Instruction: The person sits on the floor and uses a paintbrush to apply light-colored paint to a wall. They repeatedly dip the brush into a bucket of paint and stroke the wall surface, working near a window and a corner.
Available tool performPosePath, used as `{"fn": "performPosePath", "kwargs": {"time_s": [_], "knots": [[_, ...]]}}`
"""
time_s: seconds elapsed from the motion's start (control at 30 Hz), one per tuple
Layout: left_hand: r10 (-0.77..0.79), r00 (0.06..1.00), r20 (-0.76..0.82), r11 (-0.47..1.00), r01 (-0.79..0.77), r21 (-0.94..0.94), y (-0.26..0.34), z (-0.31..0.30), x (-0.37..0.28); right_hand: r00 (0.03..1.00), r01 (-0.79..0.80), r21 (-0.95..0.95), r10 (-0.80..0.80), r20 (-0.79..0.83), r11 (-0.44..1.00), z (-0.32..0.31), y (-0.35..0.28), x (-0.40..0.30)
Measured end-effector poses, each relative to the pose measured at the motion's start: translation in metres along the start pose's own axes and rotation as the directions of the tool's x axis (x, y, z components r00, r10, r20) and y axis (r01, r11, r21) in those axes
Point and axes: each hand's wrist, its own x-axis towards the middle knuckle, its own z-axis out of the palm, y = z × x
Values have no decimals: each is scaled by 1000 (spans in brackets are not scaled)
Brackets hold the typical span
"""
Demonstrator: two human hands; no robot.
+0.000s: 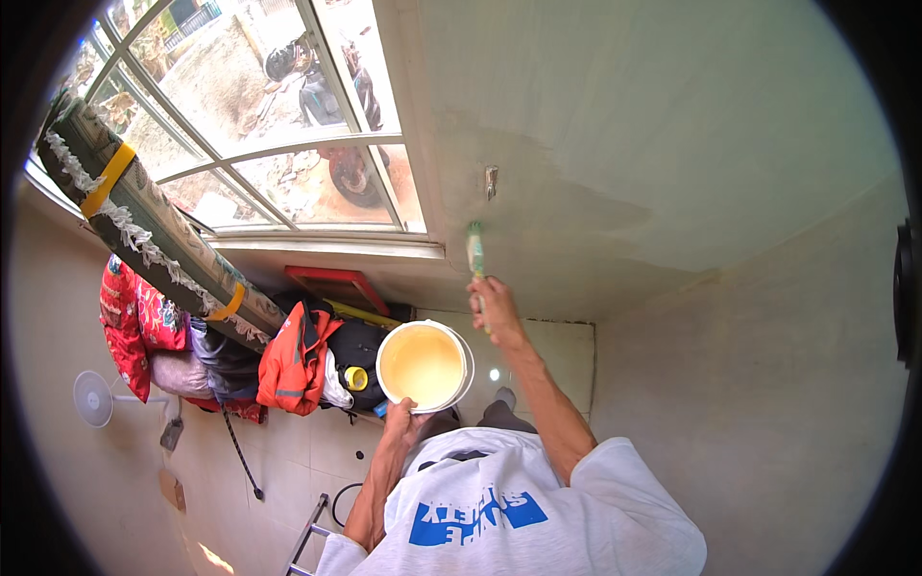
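Note:
My right hand (497,306) grips the handle of a paintbrush (476,252), whose greenish bristles are at the wall (562,180) beside the window's lower corner. A darker, wet-looking patch spreads over that part of the wall. Just above the brush, a small opening (491,183) shows in the wall. My left hand (408,421) holds a white plastic bucket (422,366) by its near rim, in front of my body. Inside the bucket is a pale yellow-orange surface; whether it is liquid or the bucket's bottom I cannot tell.
A rolled carpet (166,237) with yellow bands leans across the window (252,144). Left of the bucket lie a red-orange jacket (302,360), a black bag (358,342) and red patterned fabric (155,317). A white fan (94,399) and a metal ladder (308,536) are farther left and below.

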Motion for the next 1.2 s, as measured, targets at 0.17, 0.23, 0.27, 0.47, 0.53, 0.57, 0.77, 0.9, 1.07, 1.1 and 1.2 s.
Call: {"fn": "performPosePath", "kwargs": {"time_s": [0.17, 0.23, 0.27, 0.47, 0.53, 0.57, 0.77, 0.9, 1.07, 1.1, 1.2], "knots": [[2, 1000, 30, 1000, -1, -29, -3, -7, 9, 984, 95, 12, -92, -156, 995, -108, -18, -23], [5, 1000, 23, 999, -4, -33, -1, -4, 8, 955, 168, 3, -162, -250, 986, -149, -18, -36], [6, 1000, 20, 999, -5, -34, 0, -2, 7, 936, 148, 8, -138, -323, 989, -159, -24, -44], [-18, 999, 29, 1000, 18, -22, -2, -1, 10, 892, 179, 80, -128, -434, 980, -129, -30, -31], [-31, 999, 21, 999, 31, -14, 1, 2, 5, 923, 165, 93, -121, -366, 982, -99, -12, -9], [-37, 999, 19, 999, 37, -11, 3, 3, 5, 937, 159, 114, -114, -329, 981, -77, -6, -2], [-32, 999, -30, 999, 32, 3, 4, -1, -2, 996, 52, 128, -41, -83, 990, 40, 25, 20], [-38, 999, -3, 994, 38, -105, -8, -27, 9, 999, 16, 98, -19, 33, 995, 86, 34, 22], [-51, 998, -34, 990, 46, -130, -9, -37, 13, 992, -33, 46, 27, 127, 998, 84, 44, 15], [-36, 999, -27, 991, 33, -129, -7, -36, 13, 990, -38, 41, 32, 137, 998, 74, 45, 15], [-19, 1000, -23, 992, 16, -125, -4, -36, 12, 991, -88, -53, 92, 95, 995, 31, 37, 19]]}}
